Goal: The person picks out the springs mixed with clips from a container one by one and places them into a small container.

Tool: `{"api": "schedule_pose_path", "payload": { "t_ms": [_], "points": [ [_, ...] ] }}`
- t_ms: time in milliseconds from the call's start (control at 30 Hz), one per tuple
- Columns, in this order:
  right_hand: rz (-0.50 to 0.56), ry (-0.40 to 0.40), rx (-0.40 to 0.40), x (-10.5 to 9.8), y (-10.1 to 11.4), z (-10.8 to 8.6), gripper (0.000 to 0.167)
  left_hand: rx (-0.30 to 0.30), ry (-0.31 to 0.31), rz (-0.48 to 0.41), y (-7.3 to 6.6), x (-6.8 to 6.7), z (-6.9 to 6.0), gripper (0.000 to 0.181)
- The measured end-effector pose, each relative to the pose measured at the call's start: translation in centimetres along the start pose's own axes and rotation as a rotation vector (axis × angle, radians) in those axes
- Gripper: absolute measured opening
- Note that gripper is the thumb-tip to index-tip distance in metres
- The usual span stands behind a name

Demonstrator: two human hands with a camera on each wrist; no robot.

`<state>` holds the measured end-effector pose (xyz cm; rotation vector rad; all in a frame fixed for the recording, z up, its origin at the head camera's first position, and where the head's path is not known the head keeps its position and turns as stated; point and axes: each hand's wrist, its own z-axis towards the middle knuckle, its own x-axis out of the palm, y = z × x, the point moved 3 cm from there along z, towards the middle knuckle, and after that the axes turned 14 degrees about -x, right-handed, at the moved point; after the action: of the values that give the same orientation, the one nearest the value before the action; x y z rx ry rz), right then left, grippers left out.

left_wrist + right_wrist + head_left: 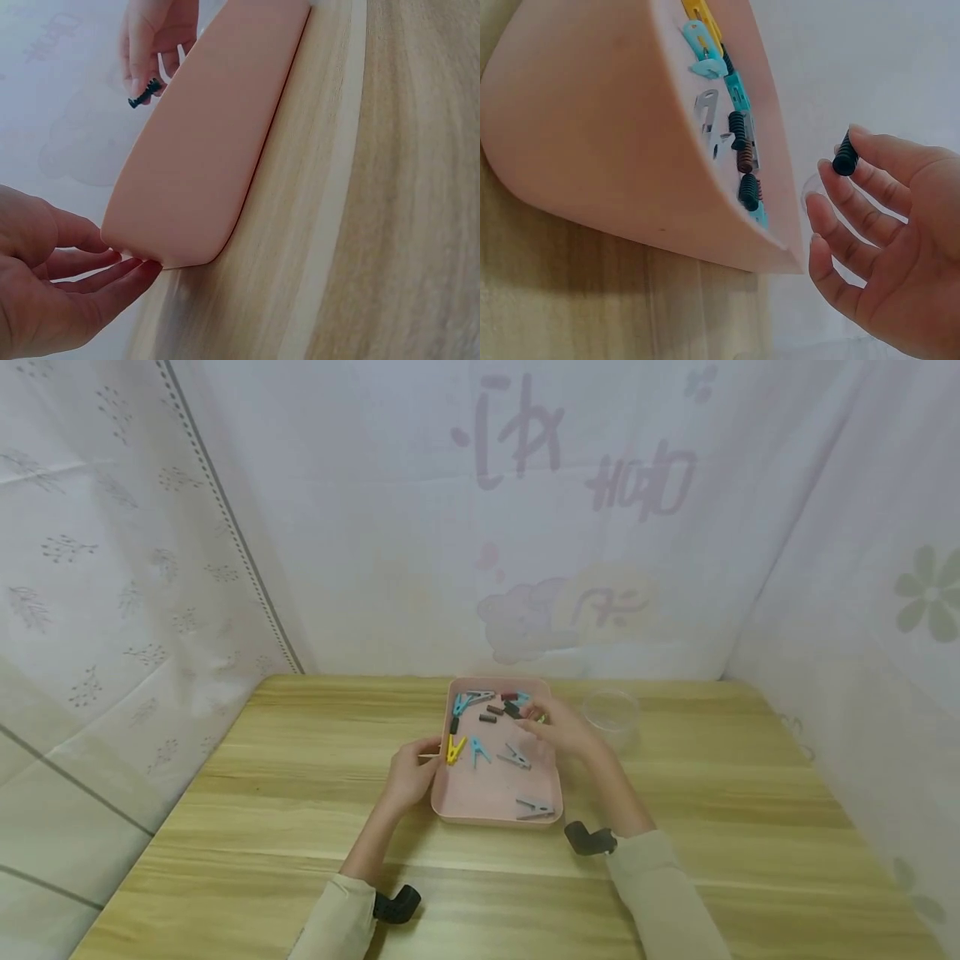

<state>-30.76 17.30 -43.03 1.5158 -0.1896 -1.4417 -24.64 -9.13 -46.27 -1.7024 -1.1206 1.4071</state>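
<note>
A pink tray (480, 792) holds several plastic clips and small ribbed cylinders, black and brown, that look like coils. My left hand (411, 773) is at its left side; its extended fingertips touch the outside of the wall by a corner in the left wrist view. Over the tray's far right part, my right hand (558, 728) pinches a small dark ribbed cylinder (845, 156) between thumb and fingertips, with the other fingers loosely bent. In the tray are a yellow clip (455, 750), a light blue clip (479, 751), a grey clip (516, 757) and another ribbed cylinder (487, 719).
A clear round container (611, 710) stands right of the tray, behind the right forearm. The wooden table (300, 760) ends at light patterned curtains (390, 568) at the back and sides. A black wrist mount (589, 839) sticks out from the right sleeve.
</note>
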Motion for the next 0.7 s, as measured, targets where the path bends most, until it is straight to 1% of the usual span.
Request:
{"api": "schedule_pose_path", "payload": {
  "t_ms": [100,233,467,700],
  "points": [
    [0.005,-0.016,0.003,0.21,-0.27,-0.17,0.024,-0.003,0.009,-0.003,0.01,0.06,-0.05,0.035],
    [0.019,-0.03,-0.008,0.3,-0.18,-0.24,0.027,-0.004,0.012,-0.007,0.02,0.1,-0.03,0.035],
    [-0.03,-0.05,-0.019,0.07,0.1,-0.47,0.034,-0.005,0.008,0.005,-0.01,0.09,0.07,0.036],
    [-0.023,-0.081,-0.01,0.05,0.15,-0.73,0.035,-0.005,0.001,0.014,-0.05,0.0,0.14,0.035]
  ]
}}
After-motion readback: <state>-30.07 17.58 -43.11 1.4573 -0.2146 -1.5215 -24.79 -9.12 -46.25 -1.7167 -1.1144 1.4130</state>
